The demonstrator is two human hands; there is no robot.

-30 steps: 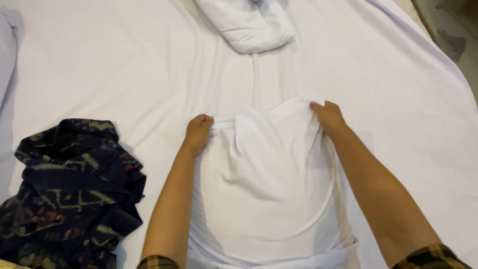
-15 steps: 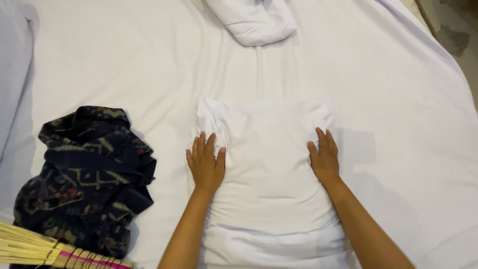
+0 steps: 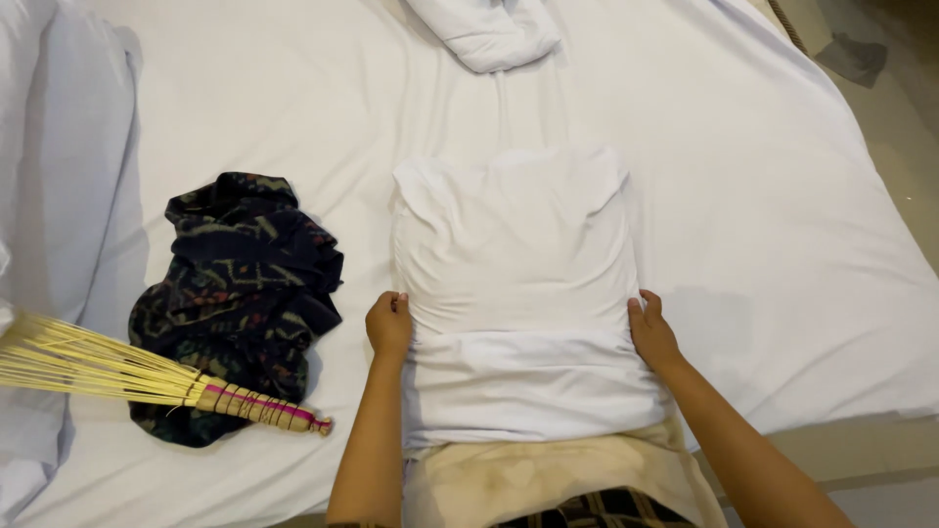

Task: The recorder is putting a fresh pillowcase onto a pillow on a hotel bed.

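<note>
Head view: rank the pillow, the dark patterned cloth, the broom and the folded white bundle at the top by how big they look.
1. pillow, largest.
2. dark patterned cloth.
3. broom and folded white bundle: unsure, since both are cut off by the frame edge and the bundle lies farther away.

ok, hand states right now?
Left hand: closed, gripping the left side of the pillow.
Right hand: gripping the pillow's right side.

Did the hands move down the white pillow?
Yes. The left hand and right hand now grip the white pillow at its sides, lower down toward the person than a second ago, when they held its far corners.
</note>
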